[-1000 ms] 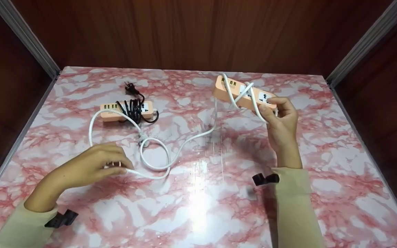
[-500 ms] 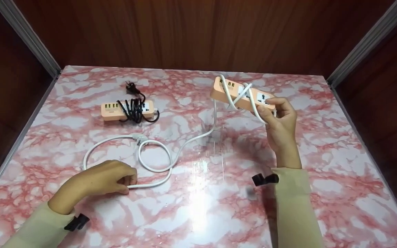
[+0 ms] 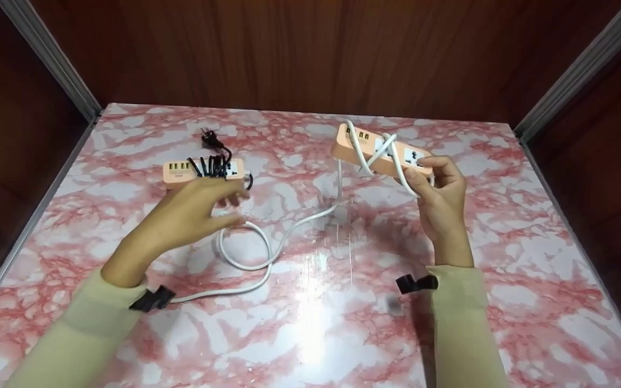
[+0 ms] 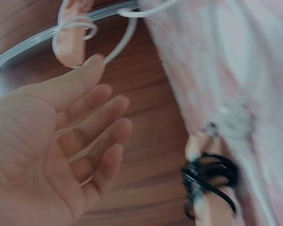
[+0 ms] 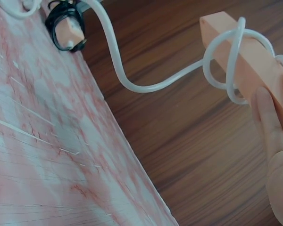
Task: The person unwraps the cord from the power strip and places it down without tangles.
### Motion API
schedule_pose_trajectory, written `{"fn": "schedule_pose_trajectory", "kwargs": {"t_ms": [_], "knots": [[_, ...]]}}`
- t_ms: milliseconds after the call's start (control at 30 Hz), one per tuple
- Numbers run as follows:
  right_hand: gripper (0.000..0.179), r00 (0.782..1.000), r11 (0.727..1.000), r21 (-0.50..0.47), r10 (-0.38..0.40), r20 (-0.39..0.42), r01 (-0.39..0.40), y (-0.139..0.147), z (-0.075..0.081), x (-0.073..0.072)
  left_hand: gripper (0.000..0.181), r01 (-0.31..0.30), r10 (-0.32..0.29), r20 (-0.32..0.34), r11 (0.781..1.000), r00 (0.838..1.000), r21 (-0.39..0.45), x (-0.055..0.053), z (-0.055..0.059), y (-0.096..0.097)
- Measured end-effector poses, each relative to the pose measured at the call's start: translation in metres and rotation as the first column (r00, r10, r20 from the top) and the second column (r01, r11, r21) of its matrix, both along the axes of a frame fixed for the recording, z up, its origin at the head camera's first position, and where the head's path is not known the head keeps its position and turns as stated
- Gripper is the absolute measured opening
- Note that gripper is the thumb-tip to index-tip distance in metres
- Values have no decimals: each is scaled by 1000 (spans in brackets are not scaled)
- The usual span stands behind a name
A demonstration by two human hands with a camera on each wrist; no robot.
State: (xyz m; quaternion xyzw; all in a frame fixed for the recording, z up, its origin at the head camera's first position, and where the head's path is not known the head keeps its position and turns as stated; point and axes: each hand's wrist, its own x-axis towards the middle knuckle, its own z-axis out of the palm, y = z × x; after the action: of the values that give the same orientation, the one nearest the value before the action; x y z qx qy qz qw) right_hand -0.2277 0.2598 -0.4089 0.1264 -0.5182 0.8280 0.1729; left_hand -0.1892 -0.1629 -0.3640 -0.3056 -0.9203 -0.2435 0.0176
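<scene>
At the right, my right hand (image 3: pixel 441 202) grips one end of a peach power strip (image 3: pixel 360 144) and holds it tilted above the table. White cord (image 3: pixel 379 156) is wound loosely around this strip. From it the rest of the white cord (image 3: pixel 306 217) runs down to the table and forms a loop. My left hand (image 3: pixel 184 218) hovers over the cord's left part, fingers spread and slightly bent. The left wrist view shows nothing between its fingers (image 4: pixel 111 110). A blurred white plug (image 4: pixel 233 122) lies near the second strip there; the left hand hides it in the head view.
A second peach power strip (image 3: pixel 177 171) lies at the back left, wrapped in black cord (image 3: pixel 211 166). Its black plug (image 3: pixel 211 138) points toward the back. Dark wooden panels (image 3: pixel 310 54) enclose the back and sides of the marbled table (image 3: pixel 375 334).
My left hand first drew the white cord toward the front, then let go of it and moved up toward the second strip. The right hand stays nearly still with its power strip.
</scene>
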Motion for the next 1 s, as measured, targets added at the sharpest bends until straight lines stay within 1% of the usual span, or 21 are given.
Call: {"fn": "schedule_pose_trajectory", "kwargs": {"t_ms": [100, 167, 233, 300, 400, 533, 733, 833, 1000], "knots": [[19, 1000, 1000, -6, -8, -1, 8, 0, -2, 0, 35, -23, 25, -24, 996, 999, 86, -7, 10, 20], [20, 1000, 1000, -8, -11, -2, 11, 1, -2, 0, 35, -32, 37, -32, 991, 999, 134, -11, 14, 33], [20, 1000, 1000, -11, -12, -3, 12, 1, -2, 0, 35, -47, 52, -27, 984, 998, 171, -15, 16, 47], [20, 1000, 1000, -18, -8, -1, 8, 1, -2, 0, 35, -68, 71, -8, 976, 997, 206, -18, 15, 61], [20, 1000, 999, -34, -2, 2, 2, 1, -2, -1, 36, -95, 86, 43, 961, 995, 261, -21, 9, 79], [20, 1000, 999, -46, 5, 7, -5, 0, -2, -2, 37, -120, 91, 109, 944, 990, 308, -25, -5, 98], [22, 1000, 999, -41, 6, 3, -6, 0, -1, -1, 36, -159, 114, 153, 931, 982, 328, -31, -22, 117], [22, 1000, 999, -32, 8, 5, -8, 2, -1, -1, 36, -177, 123, 188, 934, 975, 309, -31, -29, 124], [22, 1000, 1000, 4, 16, 8, -16, 3, -1, 0, 38, -180, 118, 249, 953, 961, 242, -29, -41, 134]]}}
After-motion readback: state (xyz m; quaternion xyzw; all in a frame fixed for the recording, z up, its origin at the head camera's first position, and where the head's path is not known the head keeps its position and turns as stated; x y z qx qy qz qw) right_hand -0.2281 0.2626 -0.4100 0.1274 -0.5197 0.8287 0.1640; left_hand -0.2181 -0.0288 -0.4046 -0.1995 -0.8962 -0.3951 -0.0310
